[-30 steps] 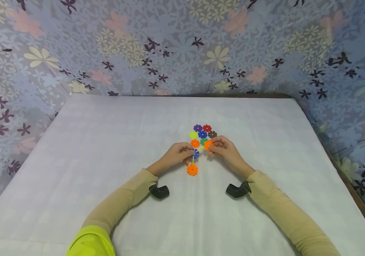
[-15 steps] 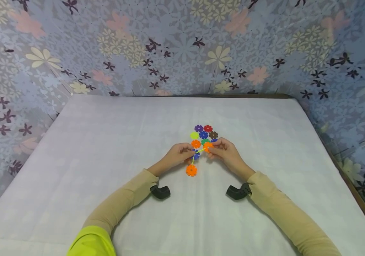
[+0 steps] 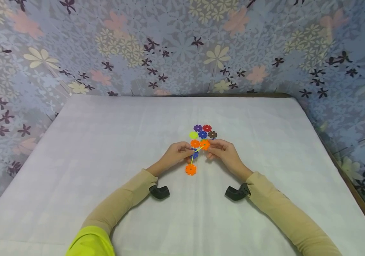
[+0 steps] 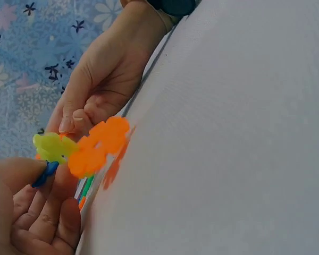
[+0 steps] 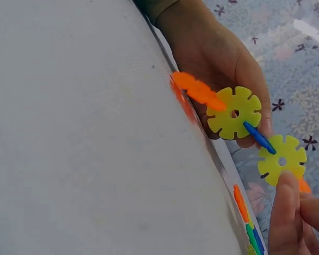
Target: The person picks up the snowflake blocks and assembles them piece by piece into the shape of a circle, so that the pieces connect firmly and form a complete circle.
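Note:
A chain of notched interlocking discs hangs between the hands. My left hand (image 3: 180, 153) pinches its blue disc (image 4: 45, 174) between thumb and fingers. A yellow disc (image 5: 234, 113) joins the blue one on the near side and carries an orange disc (image 3: 191, 169) at the lower end. Past the blue disc a second yellow disc (image 5: 282, 158) leads to another orange disc (image 3: 204, 144). My right hand (image 3: 225, 153) pinches at that end, fingertips at the orange disc's edge and by the yellow face. The left fingers partly cover the blue disc.
Loose discs lie just behind the hands on the white-covered table (image 3: 121, 121): purple (image 3: 198, 128), red (image 3: 207, 128), yellow (image 3: 193, 135), blue (image 3: 203, 134), brown (image 3: 212, 134) and orange (image 3: 195, 143). Black wrist mounts (image 3: 159, 192) stick out from the sleeves. A floral curtain hangs behind.
The right hand has shifted the upper orange disc slightly left, so it now covers the loose green disc. The lower orange disc has swung slightly left; the left hand stays nearly still.

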A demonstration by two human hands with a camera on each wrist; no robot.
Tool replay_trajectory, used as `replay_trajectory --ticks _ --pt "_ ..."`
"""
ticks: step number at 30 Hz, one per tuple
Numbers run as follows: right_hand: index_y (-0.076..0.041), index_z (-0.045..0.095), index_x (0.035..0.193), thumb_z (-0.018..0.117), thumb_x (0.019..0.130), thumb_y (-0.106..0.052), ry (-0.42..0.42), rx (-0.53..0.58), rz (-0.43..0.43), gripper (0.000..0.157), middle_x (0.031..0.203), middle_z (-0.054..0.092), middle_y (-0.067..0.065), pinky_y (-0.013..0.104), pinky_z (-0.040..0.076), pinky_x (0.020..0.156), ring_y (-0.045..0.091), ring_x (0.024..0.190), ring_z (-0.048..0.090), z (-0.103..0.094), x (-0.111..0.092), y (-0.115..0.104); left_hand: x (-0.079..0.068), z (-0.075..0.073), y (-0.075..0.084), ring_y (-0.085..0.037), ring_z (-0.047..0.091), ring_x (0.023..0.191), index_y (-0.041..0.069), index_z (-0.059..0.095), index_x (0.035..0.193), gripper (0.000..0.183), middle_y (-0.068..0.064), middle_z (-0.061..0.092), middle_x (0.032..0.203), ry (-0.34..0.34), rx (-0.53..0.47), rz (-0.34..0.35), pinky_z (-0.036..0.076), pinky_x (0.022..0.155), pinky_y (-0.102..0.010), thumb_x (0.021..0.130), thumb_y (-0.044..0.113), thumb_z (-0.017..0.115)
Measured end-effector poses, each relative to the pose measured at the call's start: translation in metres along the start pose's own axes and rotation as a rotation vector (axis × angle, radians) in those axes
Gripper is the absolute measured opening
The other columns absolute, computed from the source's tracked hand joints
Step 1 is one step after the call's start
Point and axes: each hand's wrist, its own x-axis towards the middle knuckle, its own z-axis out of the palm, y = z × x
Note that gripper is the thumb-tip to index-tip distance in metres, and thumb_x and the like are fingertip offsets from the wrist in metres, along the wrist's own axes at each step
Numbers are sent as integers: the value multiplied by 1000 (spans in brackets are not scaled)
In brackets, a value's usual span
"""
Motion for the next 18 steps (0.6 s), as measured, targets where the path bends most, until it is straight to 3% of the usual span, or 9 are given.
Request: replay_trajectory --ticks 4,7,13,18 --pt "13 46 120 52 88 4 -11 -36 -22 34 94 56 26 29 50 62 16 66 61 -1 0 2 7 -1 -17 -22 58 60 -9 51 109 24 -8 60 72 5 -63 3 49 62 -32 88 2 54" --pt "13 46 117 53 87 4 -24 -42 -54 32 93 59 23 28 50 60 16 65 60 -1 0 3 9 -2 -24 -17 57 57 -8 51 113 26 -8 60 72 -7 -65 21 47 56 -26 90 4 52" --pt "12 48 106 55 86 5 -43 -88 -82 23 88 59 24 26 48 55 16 62 59 2 -1 2 10 -1 -24 -15 54 54 -3 54 113 27 -8 62 71 2 21 11 40 49 -22 93 14 51" --pt "11 50 99 58 83 5 -50 -143 -74 19 87 60 26 27 49 55 21 59 59 5 -1 0 11 -1 -23 -12 48 57 -2 56 113 28 -3 60 73 7 113 19 38 54 -21 91 15 53"
